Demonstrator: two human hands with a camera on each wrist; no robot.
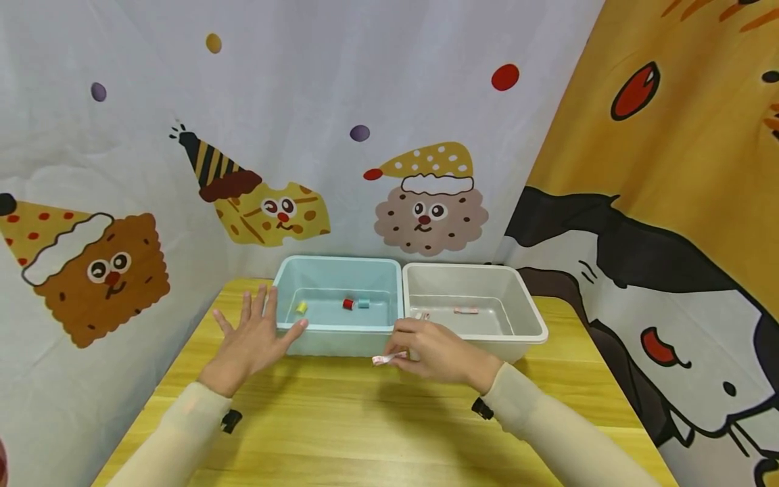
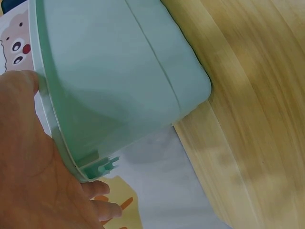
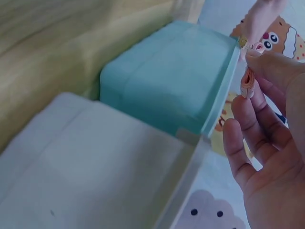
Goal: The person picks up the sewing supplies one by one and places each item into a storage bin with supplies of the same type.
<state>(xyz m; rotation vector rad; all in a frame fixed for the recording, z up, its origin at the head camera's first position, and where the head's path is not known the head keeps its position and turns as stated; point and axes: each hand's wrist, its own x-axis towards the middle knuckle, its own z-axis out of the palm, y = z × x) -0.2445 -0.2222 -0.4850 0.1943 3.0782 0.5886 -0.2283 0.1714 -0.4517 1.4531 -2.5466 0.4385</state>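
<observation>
My right hand (image 1: 435, 352) pinches a small folded pink-and-white strip (image 1: 389, 358) between thumb and fingers, just in front of where the two bins meet. In the right wrist view the strip (image 3: 247, 83) shows folded layers; its exact kind is unclear. My left hand (image 1: 252, 338), fingers spread, is at the front left corner of the light blue bin (image 1: 341, 329), by its rim. Inside that bin lie a yellow (image 1: 301, 308), a red (image 1: 348, 304) and a light blue spool-like piece (image 1: 364, 304). The white bin (image 1: 535, 331) holds similar pink-and-white strips (image 1: 465, 310), one partly hidden by my right hand.
Both bins stand side by side at the back of a wooden table (image 1: 341, 433), against a cloth backdrop (image 1: 292, 81) with cartoon figures. Another printed cloth (image 1: 688, 270) hangs along the right side. Dark bands (image 1: 482, 408) sit at both wrists.
</observation>
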